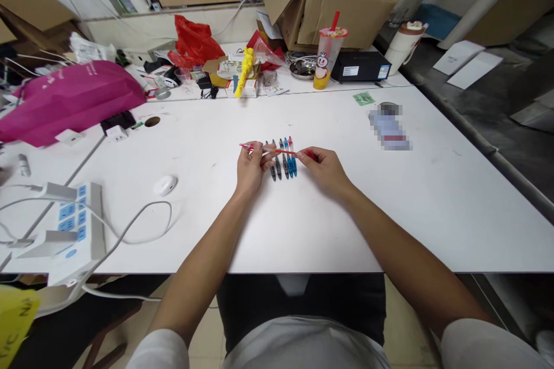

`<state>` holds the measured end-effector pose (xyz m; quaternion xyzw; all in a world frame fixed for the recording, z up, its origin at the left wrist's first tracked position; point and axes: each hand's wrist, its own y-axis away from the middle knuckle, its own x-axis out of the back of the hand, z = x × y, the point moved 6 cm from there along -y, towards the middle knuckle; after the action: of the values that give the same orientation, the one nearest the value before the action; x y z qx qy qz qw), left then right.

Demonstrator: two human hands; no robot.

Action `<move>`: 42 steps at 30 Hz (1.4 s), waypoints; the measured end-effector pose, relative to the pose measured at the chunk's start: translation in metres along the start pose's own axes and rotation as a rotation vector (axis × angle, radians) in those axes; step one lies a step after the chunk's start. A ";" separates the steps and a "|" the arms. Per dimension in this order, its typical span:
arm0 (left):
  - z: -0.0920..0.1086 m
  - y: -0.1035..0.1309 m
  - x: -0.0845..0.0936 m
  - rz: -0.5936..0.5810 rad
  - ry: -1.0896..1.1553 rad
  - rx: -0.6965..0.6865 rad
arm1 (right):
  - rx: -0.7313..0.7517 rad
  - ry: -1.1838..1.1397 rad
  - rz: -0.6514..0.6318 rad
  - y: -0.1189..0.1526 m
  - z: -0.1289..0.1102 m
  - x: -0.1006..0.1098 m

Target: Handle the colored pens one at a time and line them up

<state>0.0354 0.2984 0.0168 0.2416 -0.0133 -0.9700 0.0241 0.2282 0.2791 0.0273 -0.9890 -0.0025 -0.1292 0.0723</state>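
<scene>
A big white table (433,213) fills most of the view. A brown box (346,20) stands open at the back, and a pink bag (82,98) lies on the left. A white power strip (94,230) sits near the front on the left. The left hand (251,170) and right hand (326,170) are over the table, with five pens (285,167) side by side between them. A thin red pen (285,151) goes across above those, its left end pinched by the left fingers, its right end gripped by the right fingers
</scene>
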 end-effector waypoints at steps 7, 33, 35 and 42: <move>0.001 0.001 0.000 0.020 -0.045 0.021 | 0.014 -0.016 0.052 -0.004 0.004 0.007; -0.010 0.008 -0.012 -0.051 -0.012 0.119 | 0.069 0.063 -0.018 0.000 -0.005 0.004; -0.007 0.007 -0.009 -0.020 -0.003 0.102 | 0.080 0.042 -0.048 0.001 -0.008 0.003; 0.002 0.000 0.002 0.015 -0.003 0.061 | 0.122 0.055 -0.013 -0.002 -0.007 0.014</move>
<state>0.0332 0.2987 0.0175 0.2407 -0.0446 -0.9693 0.0241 0.2395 0.2794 0.0378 -0.9788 -0.0150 -0.1565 0.1316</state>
